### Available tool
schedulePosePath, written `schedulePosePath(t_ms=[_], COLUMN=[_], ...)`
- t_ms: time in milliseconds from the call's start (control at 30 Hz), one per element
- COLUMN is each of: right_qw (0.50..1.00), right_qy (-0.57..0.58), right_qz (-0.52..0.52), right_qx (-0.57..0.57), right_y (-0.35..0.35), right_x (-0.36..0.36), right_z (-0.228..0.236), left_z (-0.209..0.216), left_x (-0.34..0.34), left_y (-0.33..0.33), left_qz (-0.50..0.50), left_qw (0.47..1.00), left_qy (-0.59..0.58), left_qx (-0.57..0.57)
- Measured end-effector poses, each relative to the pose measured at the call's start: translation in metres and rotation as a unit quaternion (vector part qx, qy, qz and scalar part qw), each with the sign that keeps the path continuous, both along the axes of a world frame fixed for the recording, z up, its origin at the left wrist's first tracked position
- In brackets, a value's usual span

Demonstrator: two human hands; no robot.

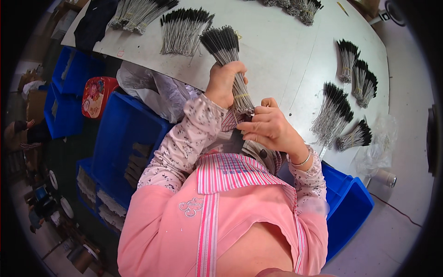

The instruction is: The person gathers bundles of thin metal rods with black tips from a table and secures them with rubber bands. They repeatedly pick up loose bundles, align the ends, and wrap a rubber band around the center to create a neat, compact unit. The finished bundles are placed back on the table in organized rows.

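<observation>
A thick bundle of thin wire brushes point(221, 44) with black bristle tips is gripped around its middle by my left hand point(224, 81). The bristle ends point up and away from me, tilted to the left. Below that hand, a yellowish rubber band point(241, 96) circles the wire stems. My right hand point(267, 123) is beside the looped lower ends of the stems, its fingers closed in a pinch. A thin tan strand shows by those fingertips, but what they hold is too small to make out.
More brush bundles lie on the white table point(272, 60): a row at the far left point(184, 30), some along the far edge, and several at the right point(333, 111). Blue bins point(117, 120) stand at the left, near a red patterned stool point(97, 97). Another blue bin point(348, 203) is at my right.
</observation>
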State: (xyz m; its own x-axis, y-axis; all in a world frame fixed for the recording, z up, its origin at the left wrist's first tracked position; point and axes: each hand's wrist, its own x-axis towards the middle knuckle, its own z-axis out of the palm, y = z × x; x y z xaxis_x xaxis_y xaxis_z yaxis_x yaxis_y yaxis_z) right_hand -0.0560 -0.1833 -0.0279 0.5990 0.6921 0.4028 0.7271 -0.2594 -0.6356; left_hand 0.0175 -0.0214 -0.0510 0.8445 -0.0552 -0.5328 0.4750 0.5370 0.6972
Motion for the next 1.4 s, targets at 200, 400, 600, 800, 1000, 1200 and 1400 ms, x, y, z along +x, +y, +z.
schedulePosePath(t_ms=[200, 400, 600, 800, 1000, 1200, 1400], right_qw=[0.994, 0.581, 0.697, 0.656, 0.923, 0.542, 0.694], right_qy=[0.066, 0.699, 0.572, 0.573, 0.117, 0.626, 0.486], right_qz=[-0.082, -0.048, -0.044, -0.047, -0.202, -0.07, -0.094], right_qx=[0.009, 0.413, 0.431, 0.489, 0.307, 0.556, 0.522], right_y=[0.003, 0.036, 0.042, 0.042, 0.049, 0.047, 0.061], right_x=[-0.009, -0.002, 0.001, -0.002, -0.006, 0.011, -0.014], right_z=[-0.019, -0.054, -0.038, -0.038, -0.025, -0.018, 0.007], left_z=[-0.017, 0.0, 0.013, 0.014, 0.029, 0.02, 0.04], left_x=[0.016, 0.008, 0.006, 0.002, 0.007, 0.014, 0.008], left_y=[0.03, 0.013, 0.021, 0.025, 0.033, 0.04, 0.035], left_qz=[-0.031, -0.02, -0.06, -0.1, 0.03, 0.085, 0.011], left_qw=[0.923, 0.857, 0.802, 0.75, 0.806, 0.77, 0.608], left_qy=[0.1, -0.066, -0.168, -0.217, -0.142, -0.052, -0.092], left_qx=[-0.37, -0.51, -0.57, -0.616, -0.574, -0.631, -0.788])
